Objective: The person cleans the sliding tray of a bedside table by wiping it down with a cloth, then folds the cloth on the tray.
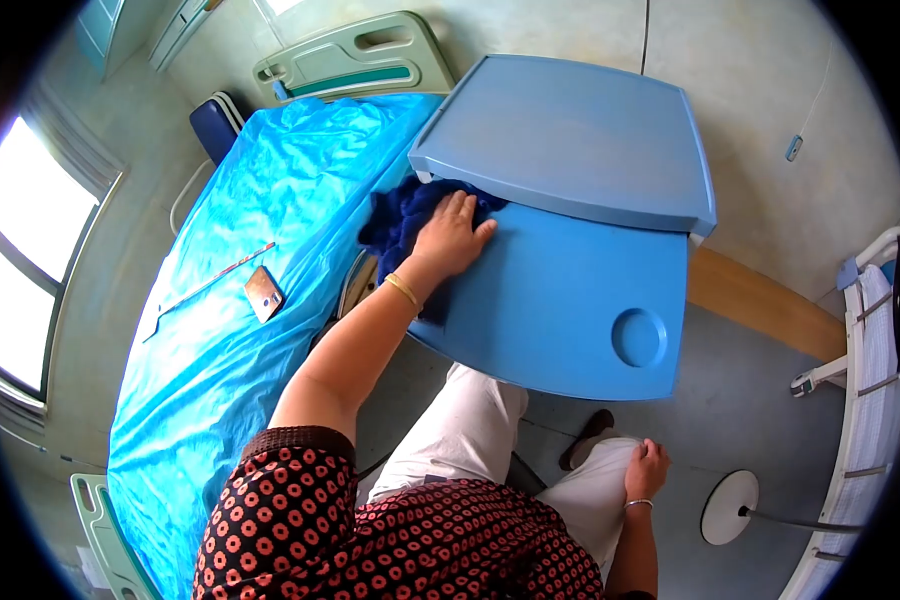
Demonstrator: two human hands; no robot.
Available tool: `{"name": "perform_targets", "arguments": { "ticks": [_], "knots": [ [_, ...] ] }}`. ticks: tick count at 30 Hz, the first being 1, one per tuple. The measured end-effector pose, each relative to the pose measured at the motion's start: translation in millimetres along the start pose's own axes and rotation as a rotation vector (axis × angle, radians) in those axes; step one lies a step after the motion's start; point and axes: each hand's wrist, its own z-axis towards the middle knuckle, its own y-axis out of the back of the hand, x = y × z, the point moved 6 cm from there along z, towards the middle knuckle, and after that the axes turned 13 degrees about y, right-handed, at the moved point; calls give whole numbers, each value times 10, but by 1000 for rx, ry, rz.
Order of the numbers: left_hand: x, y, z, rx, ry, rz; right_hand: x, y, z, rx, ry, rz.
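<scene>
My left hand (452, 236) lies with its fingers apart on a dark blue cloth (400, 218), pressing it against the left edge of a lower blue tray (570, 290). Part of the cloth hangs over that edge, and part is bunched beside the raised grey-blue tabletop (580, 130). A round recess (638, 337) is at the tray's right. Resting on my knee is my right hand (647, 470), its fingers bent and partly turned from view; nothing shows in it.
On the left, a bed with a shiny blue cover (300, 190) holds a phone (264, 294) and a thin stick (215, 275). A round white base (729, 508) stands on the floor. Another bed's rail (852, 380) is at the right.
</scene>
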Motion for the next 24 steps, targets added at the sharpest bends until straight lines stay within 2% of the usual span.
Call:
{"name": "perform_targets", "arguments": {
  "ticks": [5, 10, 14, 22, 24],
  "knots": [
    [-85, -58, -10, -51, 37, 65, 31, 17, 22, -41, 12, 34],
    [-439, -120, -315, -27, -170, 48, 58, -77, 92, -49, 65, 7],
    [-832, -168, -445, 72, -258, 28, 115, -34, 105, -21, 40, -4],
    [-2057, -460, -679, 157, -633, -106, 104, 0, 82, -10, 39, -67],
    [-2173, -496, -619, 173, -620, -45, 79, 17, 63, -6, 19, -67]
  ]
}}
